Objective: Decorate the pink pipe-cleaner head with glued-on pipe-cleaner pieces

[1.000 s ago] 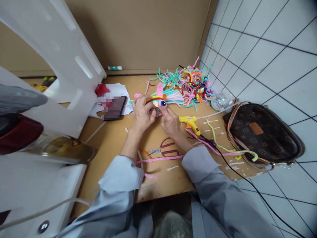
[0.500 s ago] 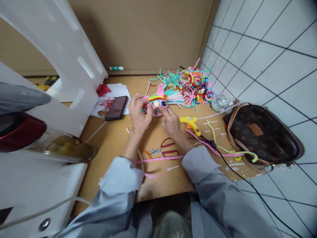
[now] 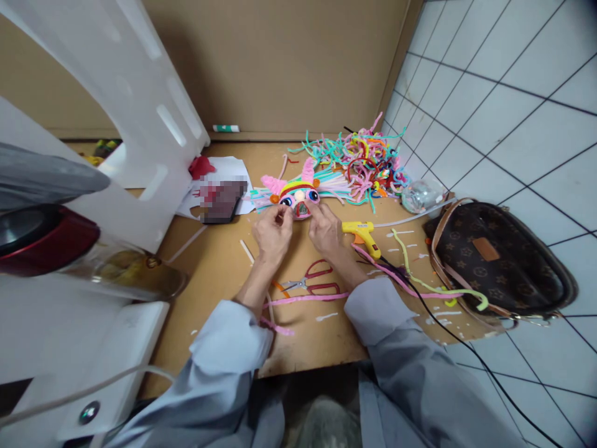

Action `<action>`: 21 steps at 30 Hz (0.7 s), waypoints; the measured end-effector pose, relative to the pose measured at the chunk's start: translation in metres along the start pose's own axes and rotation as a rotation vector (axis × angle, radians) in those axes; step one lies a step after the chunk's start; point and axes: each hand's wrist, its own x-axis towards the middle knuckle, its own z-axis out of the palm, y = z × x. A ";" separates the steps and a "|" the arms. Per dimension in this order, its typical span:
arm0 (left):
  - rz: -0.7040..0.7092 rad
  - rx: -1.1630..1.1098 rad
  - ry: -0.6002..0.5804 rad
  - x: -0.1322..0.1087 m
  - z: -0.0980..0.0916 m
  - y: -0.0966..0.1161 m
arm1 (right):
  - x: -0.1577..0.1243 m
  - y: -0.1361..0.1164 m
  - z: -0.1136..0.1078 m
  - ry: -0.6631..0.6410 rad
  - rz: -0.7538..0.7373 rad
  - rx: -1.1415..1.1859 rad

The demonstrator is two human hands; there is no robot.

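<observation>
A pipe-cleaner doll's head (image 3: 299, 195) lies at the middle of the table, with big blue-and-black eyes, pink ears, a yellow and red band and an open mouth. Long white and turquoise strands (image 3: 333, 180) spread out from both its sides. My left hand (image 3: 273, 233) pinches at the lower left edge of the face, its fingers curled together. At the lower right edge, close to the mouth, the fingers of my right hand (image 3: 325, 231) are bent and grip the rim. Fingertips partly hide the chin.
Right of my hand lies a yellow glue gun (image 3: 361, 233) with a black cord. Red-handled scissors (image 3: 312, 284) and pink pipe cleaners (image 3: 305, 300) are in front. A tangled pipe-cleaner pile (image 3: 368, 158) sits behind; a brown handbag (image 3: 501, 255) is right, a phone (image 3: 221, 208) left.
My left hand has come down from the left side of the face to its lower edge, uncovering the left eye and ear. My right hand has slid slightly lower. The view has shifted a little.
</observation>
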 end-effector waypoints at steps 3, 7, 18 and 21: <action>0.052 0.127 -0.032 0.000 -0.001 -0.001 | 0.000 0.001 0.001 0.011 -0.005 0.009; 0.029 0.199 -0.081 0.001 -0.002 0.002 | 0.000 0.001 0.000 0.001 0.001 0.016; -0.075 0.176 -0.117 0.003 -0.001 0.011 | 0.000 0.001 0.002 0.030 -0.010 0.029; -0.102 0.184 -0.107 0.003 0.001 0.013 | 0.000 0.003 0.004 0.057 -0.023 0.051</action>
